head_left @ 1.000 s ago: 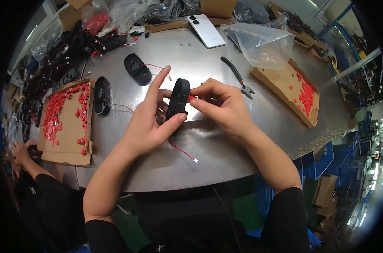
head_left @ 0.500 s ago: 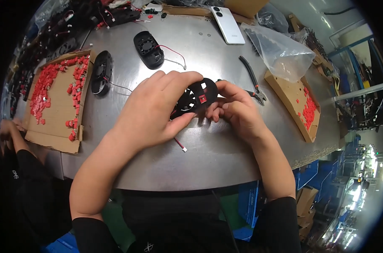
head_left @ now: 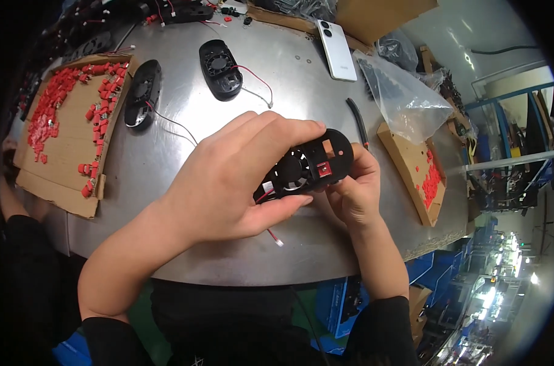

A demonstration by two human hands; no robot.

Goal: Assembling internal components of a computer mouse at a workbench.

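My left hand [head_left: 231,177] grips an oval black fan housing [head_left: 313,151] above the metal table, fingers over its far edge and thumb along its near edge. A round fan [head_left: 292,169] sits in the housing, with a small red square part [head_left: 324,169] beside it. My right hand [head_left: 361,192] closes on the housing's right end; some of its fingers are hidden behind it. Below hangs a red-and-black lead with a white connector [head_left: 279,242]. Two similar fan housings, one farther off [head_left: 221,68] and one to the left [head_left: 142,97], lie on the table with wires attached.
A cardboard tray [head_left: 60,168] of red parts lies at left; another tray [head_left: 405,174] with red pieces stands at right. Pliers [head_left: 357,122] lie partly behind my right hand. Beyond are a white phone [head_left: 338,52] and a clear plastic bag [head_left: 405,100]. A co-worker's arm [head_left: 11,198] shows far left.
The held housing has come nearer and to the right in the picture, tilting more toward me. My right hand has moved closer against its right end. The whole view has shifted slightly.
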